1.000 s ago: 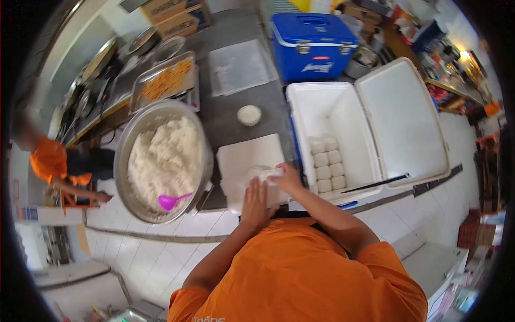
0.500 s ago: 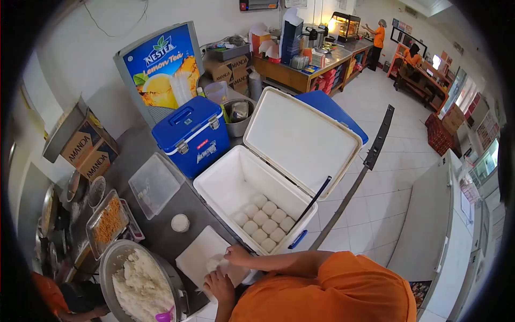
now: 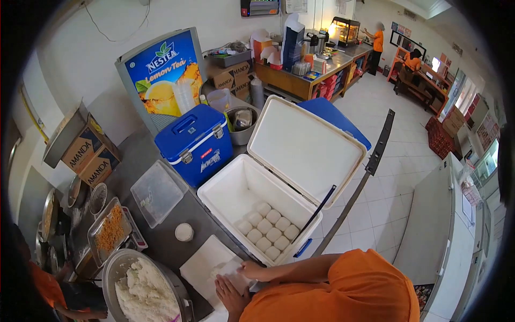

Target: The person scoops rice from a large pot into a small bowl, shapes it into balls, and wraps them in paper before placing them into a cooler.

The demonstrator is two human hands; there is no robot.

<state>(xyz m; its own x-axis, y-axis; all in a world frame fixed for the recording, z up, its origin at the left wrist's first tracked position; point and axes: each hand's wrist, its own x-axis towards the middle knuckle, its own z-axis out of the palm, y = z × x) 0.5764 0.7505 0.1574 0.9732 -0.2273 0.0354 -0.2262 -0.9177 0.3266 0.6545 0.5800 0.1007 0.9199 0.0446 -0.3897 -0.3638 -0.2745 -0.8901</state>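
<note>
White paper sheets lie stacked at the table's edge, a small white lump on top; the lump looks like rice. My right hand is closed on a lifted fold of the paper beside the lump. My left hand lies across the paper's near side, fingers stretched out and close together. A large metal pot stands to the left, heaped with white rice. Past my right hand, the open white cooler has several rounded white bundles in rows on its floor.
A small white-topped tub, a clear plastic lid and a tray of orange-brown shreds share the table. Behind stands a blue cooler. Another person's orange sleeve shows at lower left; two people are far off.
My left hand has flattened over the paper and my right hand has drawn the fold up over the lump's side. The view has shifted slightly; the purple scoop handle is nearly out of frame.
</note>
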